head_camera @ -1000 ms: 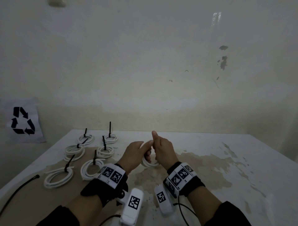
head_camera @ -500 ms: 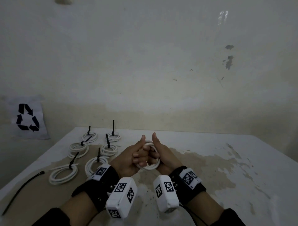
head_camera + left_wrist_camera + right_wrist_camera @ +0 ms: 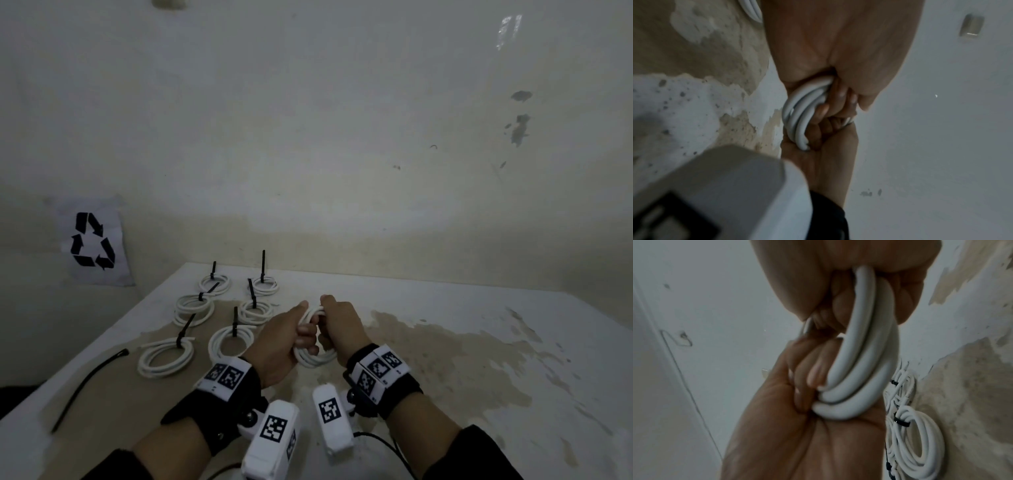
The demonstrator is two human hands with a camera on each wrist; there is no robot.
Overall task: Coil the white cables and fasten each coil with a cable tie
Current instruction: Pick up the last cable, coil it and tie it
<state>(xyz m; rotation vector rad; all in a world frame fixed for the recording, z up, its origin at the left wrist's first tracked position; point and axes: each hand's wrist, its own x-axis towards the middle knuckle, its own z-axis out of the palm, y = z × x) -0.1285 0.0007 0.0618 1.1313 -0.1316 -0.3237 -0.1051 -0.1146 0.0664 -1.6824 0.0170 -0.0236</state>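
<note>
A white cable coil (image 3: 313, 358) hangs between both hands above the table's middle. My left hand (image 3: 301, 337) grips the coil's left side with curled fingers. My right hand (image 3: 334, 322) grips the right side, knuckles touching the left hand. In the left wrist view the coil (image 3: 801, 113) shows as several strands bunched between the two fists. The right wrist view shows the same strands (image 3: 861, 361) running from one fist to the other. No tie is seen on this coil. A loose black cable tie (image 3: 89, 385) lies at the table's left front.
Several white coils with black ties lie on the table's left side, the nearest one (image 3: 166, 356) close to my left wrist; they also show in the right wrist view (image 3: 920, 443). The worn table top (image 3: 479, 359) reaches the wall. A recycling sign (image 3: 92, 241) hangs at left.
Both thumbs pointed up half a second ago; now they are folded down over the coil. The wrists have turned so the backs of the hands face up, squeezing the coil narrower.
</note>
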